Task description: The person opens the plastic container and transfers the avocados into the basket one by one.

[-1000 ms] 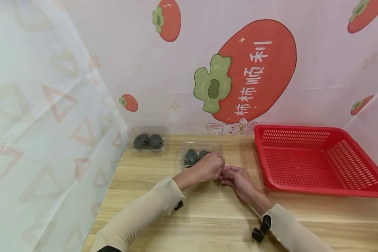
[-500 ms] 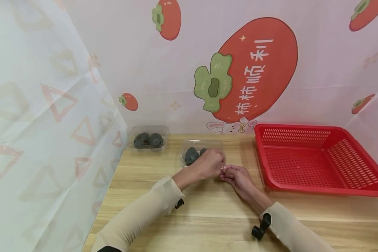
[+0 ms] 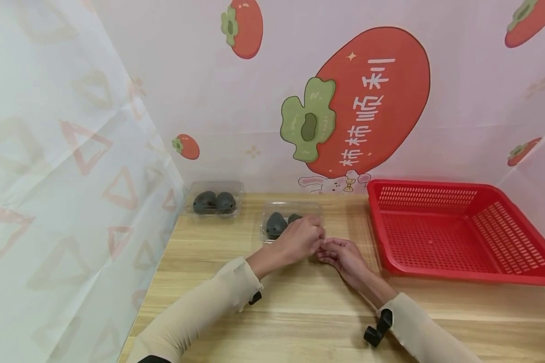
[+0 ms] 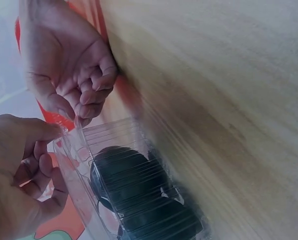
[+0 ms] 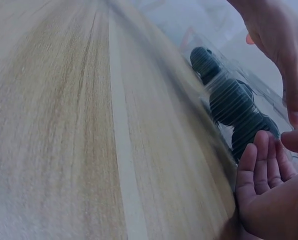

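In the head view a clear plastic clamshell box (image 3: 268,233) stands mid-table, with dark, avocado-like fruits (image 3: 276,225) inside. My left hand (image 3: 295,239) reaches over its right part and hides one fruit partly. In the left wrist view the left hand (image 4: 19,175) pinches the lid's edge between thumb and forefinger. My right hand (image 3: 345,257) meets it at the box's near right corner. Its thumb and forefinger pinch the rim there, while the other fingers (image 5: 261,165) curl loosely, palm up. The lid looks slightly apart from the base in the left wrist view.
A second clear box (image 3: 236,187) with two dark fruits (image 3: 214,202) sits at the back left, against the wall sheet. To the right stands a red plastic basket (image 3: 436,275). Wooden tabletop (image 3: 300,322) stretches in front of the hands.
Both hands stay at the same corner of the box. The left hand has shifted only slightly, and the fruit beside it shows a little differently.
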The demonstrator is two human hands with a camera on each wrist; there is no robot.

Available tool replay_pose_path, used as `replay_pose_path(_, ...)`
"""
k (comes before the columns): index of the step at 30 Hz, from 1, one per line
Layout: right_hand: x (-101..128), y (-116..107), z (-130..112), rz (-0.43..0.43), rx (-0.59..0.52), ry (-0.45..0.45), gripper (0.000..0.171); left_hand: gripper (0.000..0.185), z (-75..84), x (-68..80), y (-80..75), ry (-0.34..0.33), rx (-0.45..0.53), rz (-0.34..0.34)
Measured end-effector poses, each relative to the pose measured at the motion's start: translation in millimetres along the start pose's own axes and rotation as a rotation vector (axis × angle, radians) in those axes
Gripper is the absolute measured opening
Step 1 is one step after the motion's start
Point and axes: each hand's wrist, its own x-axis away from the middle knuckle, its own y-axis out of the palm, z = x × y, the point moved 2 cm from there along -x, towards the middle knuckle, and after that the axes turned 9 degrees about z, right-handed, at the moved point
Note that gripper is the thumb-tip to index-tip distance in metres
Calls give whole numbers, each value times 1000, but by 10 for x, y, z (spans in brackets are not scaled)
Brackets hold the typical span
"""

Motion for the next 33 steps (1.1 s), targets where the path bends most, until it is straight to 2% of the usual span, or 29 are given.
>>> replay_pose_path(5, 10, 3, -27, 1, 48, -17, 21, 15, 5, 20, 14, 23, -33, 35)
replay_pose_path(8, 30, -3, -53, 3, 138, -47, 18, 14, 6, 37, 12, 45, -52, 56)
replay_pose_path(12, 70, -7, -93, 26, 277, -86, 23, 11, -4, 76, -15, 68, -61, 77)
replay_pose_path(16, 109, 22, -135, 64, 410, -152, 30, 9, -51, 127, -91, 34, -28, 119)
replay_pose_path(20, 165, 57, -169, 105, 603, -276, 37, 8, -170, 202, -178, -46, 31, 178)
replay_pose_path(23, 215, 70, -194, 144, 747, -373, 46, 14, -294, 278, -244, -134, 72, 210)
replay_pose_path(28, 284, 115, -230, 171, 935, -540, 67, 27, -529, 451, -354, -352, 212, 260)
replay_pose_path(33, 330, 202, -270, 183, 1117, -753, 75, 35, -755, 649, -448, -542, 351, 328)
